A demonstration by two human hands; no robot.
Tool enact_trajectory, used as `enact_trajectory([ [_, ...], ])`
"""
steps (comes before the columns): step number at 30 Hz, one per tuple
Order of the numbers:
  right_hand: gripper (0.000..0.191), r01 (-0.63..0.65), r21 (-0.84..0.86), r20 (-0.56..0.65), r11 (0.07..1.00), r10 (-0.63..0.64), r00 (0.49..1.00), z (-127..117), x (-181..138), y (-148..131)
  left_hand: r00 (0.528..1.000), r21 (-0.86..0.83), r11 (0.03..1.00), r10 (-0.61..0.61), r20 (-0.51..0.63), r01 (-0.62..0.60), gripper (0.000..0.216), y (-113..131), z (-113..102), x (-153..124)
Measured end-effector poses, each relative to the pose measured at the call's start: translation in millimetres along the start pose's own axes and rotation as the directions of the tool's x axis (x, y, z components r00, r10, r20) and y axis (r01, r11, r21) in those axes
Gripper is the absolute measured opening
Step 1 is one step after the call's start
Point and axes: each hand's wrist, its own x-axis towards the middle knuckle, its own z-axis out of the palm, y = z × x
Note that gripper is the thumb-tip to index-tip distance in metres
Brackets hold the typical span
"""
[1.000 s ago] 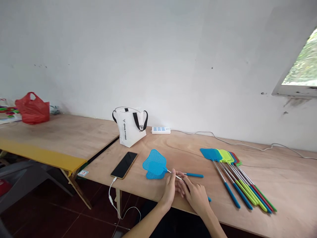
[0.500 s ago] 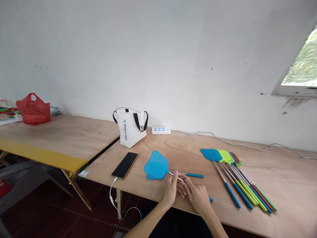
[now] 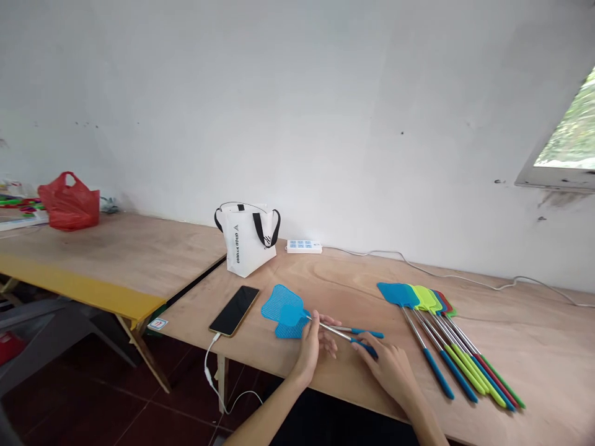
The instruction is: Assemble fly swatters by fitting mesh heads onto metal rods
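Note:
A blue fly swatter [image 3: 280,302] with a thin metal shaft slants across in front of me, held by both hands. My left hand [image 3: 315,345] has its thumb against the shaft just behind the mesh head, its other fingers partly spread behind. At the blue handle, my right hand [image 3: 387,367] is closed with thumb and fingers on the grip. Another blue fly swatter [image 3: 367,333] lies on the table just behind, its mesh head partly covered by the held one. To the right, several fly swatters [image 3: 424,296] in blue, yellow-green, red and green lie overlapping, handles toward me.
A phone [image 3: 235,311] on a white cable lies left of the swatters on the wooden table [image 3: 344,282]. Behind it stand a white bag [image 3: 246,248] with black handles and a power strip [image 3: 304,246] by the wall. A red plastic bag [image 3: 72,201] rests on the left table.
My hands have moved apart, the right one sliding rightward to the blue handle. The head of the held swatter has shifted left, uncovering more of the one beneath.

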Motion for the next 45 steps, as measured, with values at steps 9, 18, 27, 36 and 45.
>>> enact_trajectory([
  [9, 0.045, -0.135, 0.169, -0.16, 0.976, 0.163, 0.974, -3, 3, 41, 0.972, 0.253, 0.955, -0.192, 0.138, 0.152, 0.086, 0, -14, 10],
  [18, 0.037, -0.171, 0.189, -0.216, 0.967, 0.211, 0.953, 16, 2, 53, 0.906, 0.337, 0.897, -0.369, 0.208, 0.287, 0.086, 20, -17, 11],
  [27, 0.036, -0.211, 0.098, -0.192, 0.973, 0.226, 0.955, 14, 0, 50, 0.865, 0.602, 0.766, -0.441, 0.24, 0.224, 0.075, 35, -33, 13],
  [36, 0.036, -0.148, 0.054, -0.227, 0.987, 0.157, 0.961, 16, 2, 48, 0.901, 0.702, 0.703, -0.37, 0.226, 0.112, 0.053, 28, -41, 16],
  [45, 0.022, 0.048, 0.029, -0.022, 0.998, -0.048, 0.999, 7, 2, 26, 0.951, 0.874, 0.486, -0.269, 0.152, -0.003, 0.022, 26, -29, 8],
])
